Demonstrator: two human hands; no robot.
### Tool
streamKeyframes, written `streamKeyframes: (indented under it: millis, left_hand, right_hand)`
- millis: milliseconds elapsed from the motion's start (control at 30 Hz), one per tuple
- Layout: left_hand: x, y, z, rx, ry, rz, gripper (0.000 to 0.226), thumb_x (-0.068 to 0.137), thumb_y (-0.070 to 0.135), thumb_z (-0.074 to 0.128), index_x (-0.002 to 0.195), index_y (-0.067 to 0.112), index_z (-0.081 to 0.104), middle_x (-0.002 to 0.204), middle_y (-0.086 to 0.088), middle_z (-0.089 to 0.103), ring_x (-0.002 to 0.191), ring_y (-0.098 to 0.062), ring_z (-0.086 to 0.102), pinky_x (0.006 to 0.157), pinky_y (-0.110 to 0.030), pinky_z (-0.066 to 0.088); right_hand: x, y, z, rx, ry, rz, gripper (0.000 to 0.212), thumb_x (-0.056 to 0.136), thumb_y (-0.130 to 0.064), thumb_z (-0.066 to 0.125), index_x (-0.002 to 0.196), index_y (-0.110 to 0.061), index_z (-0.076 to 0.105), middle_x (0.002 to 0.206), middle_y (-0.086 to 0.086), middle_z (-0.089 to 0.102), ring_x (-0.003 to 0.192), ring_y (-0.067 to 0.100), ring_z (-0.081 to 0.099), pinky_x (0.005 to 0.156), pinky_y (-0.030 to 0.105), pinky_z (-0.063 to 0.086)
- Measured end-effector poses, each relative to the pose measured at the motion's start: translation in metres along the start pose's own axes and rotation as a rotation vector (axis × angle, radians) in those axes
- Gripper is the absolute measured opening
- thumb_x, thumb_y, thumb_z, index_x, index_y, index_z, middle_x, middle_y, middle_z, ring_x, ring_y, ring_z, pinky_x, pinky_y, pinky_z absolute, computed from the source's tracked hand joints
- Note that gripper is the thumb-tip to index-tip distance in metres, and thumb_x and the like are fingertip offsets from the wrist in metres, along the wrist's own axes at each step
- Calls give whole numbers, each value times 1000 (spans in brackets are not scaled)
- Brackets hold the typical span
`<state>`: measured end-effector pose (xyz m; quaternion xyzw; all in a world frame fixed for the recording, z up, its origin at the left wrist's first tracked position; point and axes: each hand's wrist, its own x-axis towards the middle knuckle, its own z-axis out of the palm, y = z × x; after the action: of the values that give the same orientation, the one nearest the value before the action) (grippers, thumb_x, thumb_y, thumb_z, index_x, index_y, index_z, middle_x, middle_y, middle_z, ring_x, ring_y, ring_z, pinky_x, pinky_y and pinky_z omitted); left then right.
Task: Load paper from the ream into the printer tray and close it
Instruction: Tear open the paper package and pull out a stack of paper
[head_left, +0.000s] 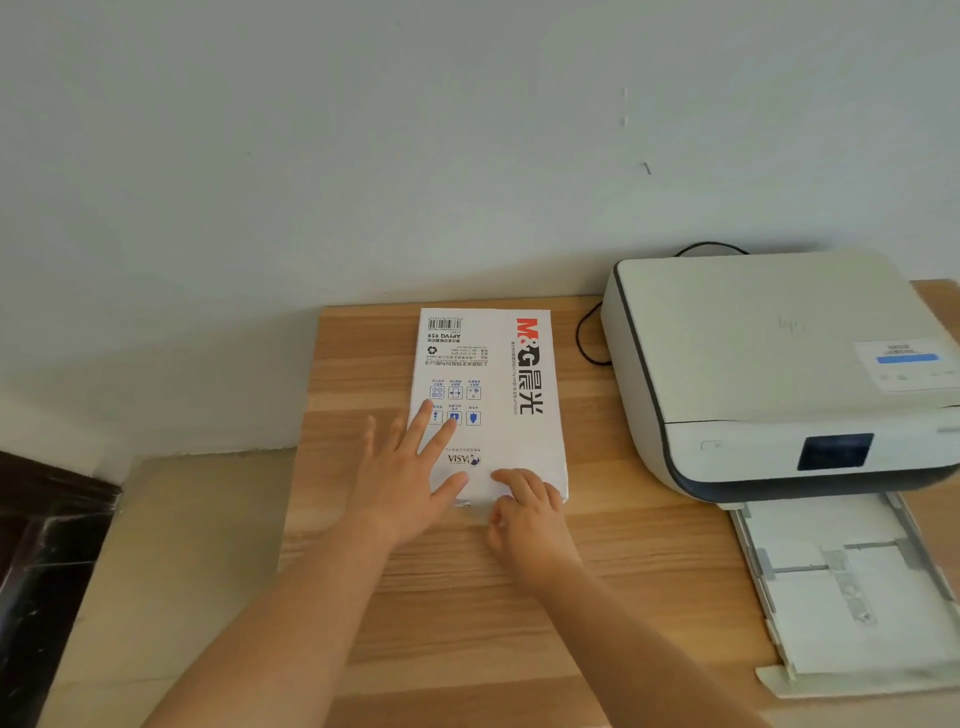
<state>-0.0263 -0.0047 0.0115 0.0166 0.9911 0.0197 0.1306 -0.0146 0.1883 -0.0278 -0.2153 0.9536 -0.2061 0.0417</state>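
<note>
A white wrapped paper ream (493, 384) with red and black print lies flat on the wooden table (623, 545), its long side pointing away from me. My left hand (410, 467) rests flat and spread on the ream's near left part. My right hand (524, 506) curls over the ream's near end, fingertips on top, thumb at the end face. A white printer (769, 364) stands to the right, its paper tray (852, 587) pulled out toward me and showing white inside.
A black cable (589, 338) loops on the table between the ream and the printer. The wall stands right behind the table. A beige surface (171, 571) and a dark piece of furniture (47, 545) sit lower at the left.
</note>
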Motion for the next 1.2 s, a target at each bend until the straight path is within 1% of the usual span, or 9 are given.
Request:
streamKeyframes:
  millis: [167, 367, 433, 500, 667, 800, 933, 1067, 1200]
  left_hand:
    - [10, 9, 5, 17, 13, 38, 78, 82, 75, 5, 151, 38, -1, 162, 1, -11, 148, -25, -6, 117, -57, -4]
    - [14, 19, 9, 23, -18, 65, 75, 86, 72, 15, 150, 39, -6, 161, 2, -15, 148, -23, -10, 117, -55, -7]
    - [15, 21, 10, 9, -23, 69, 74, 88, 71, 20, 150, 38, -5, 161, 2, -16, 148, -23, -12, 117, -55, -9]
    - [15, 21, 10, -2, -25, 70, 75, 89, 71, 22, 150, 38, -5, 161, 2, -17, 148, -23, -13, 116, -55, -10]
    - [15, 19, 12, 2, -23, 67, 77, 88, 72, 23, 150, 38, -6, 161, 2, -17, 148, -24, -13, 117, -56, -9]
    - [12, 16, 15, 4, -21, 63, 78, 87, 72, 24, 151, 37, -4, 161, 1, -16, 148, -25, -11, 117, -56, -8]
    - [9, 14, 20, 4, -31, 65, 78, 87, 71, 25, 151, 36, -2, 162, 0, -15, 148, -25, -10, 117, -57, -8]
    - [7, 14, 24, -7, -40, 61, 77, 87, 71, 24, 151, 37, -3, 161, 1, -17, 148, -24, -12, 116, -57, -9]
    - [6, 16, 26, -28, -43, 55, 77, 88, 71, 25, 151, 37, -3, 161, 2, -19, 148, -23, -14, 116, -57, -9]
  right_hand:
    - [-26, 0, 11, -71, -65, -12, 26, 75, -30, 44, 65, -19, 66, 134, 1, 58, 128, 26, 47, 100, 46, 45]
    - [-43, 12, 20, -113, -82, -36, 21, 79, -28, 45, 70, -23, 62, 149, 1, 44, 140, 27, 34, 108, 48, 38]
    - [-44, 15, 16, -102, -70, -96, 11, 79, -27, 53, 78, -23, 63, 150, 2, 42, 141, 27, 33, 108, 49, 38]
    - [-45, 20, 9, -47, -26, -124, 14, 78, -28, 59, 90, -23, 63, 150, 4, 42, 142, 27, 33, 109, 50, 36]
    - [-34, 40, -8, 40, 110, 219, 48, 84, -42, 66, 126, -24, 53, 153, 5, 37, 142, 28, 30, 112, 51, 29]
    - [-24, 53, -11, -12, -3, 349, 74, 82, -53, 66, 143, -26, 35, 159, 5, 22, 147, 28, 15, 115, 50, 21]
    - [-23, 59, -7, -80, -40, 305, 74, 82, -54, 64, 144, -25, 35, 154, 8, 30, 144, 32, 23, 114, 51, 24]
    - [-28, 63, -4, -126, -17, 256, 72, 74, -37, 78, 136, -20, 47, 143, 11, 48, 134, 35, 42, 106, 53, 36]
    - [-35, 71, -7, -164, -81, 289, 71, 79, -30, 69, 142, -23, 37, 150, 7, 39, 141, 31, 30, 111, 50, 27]
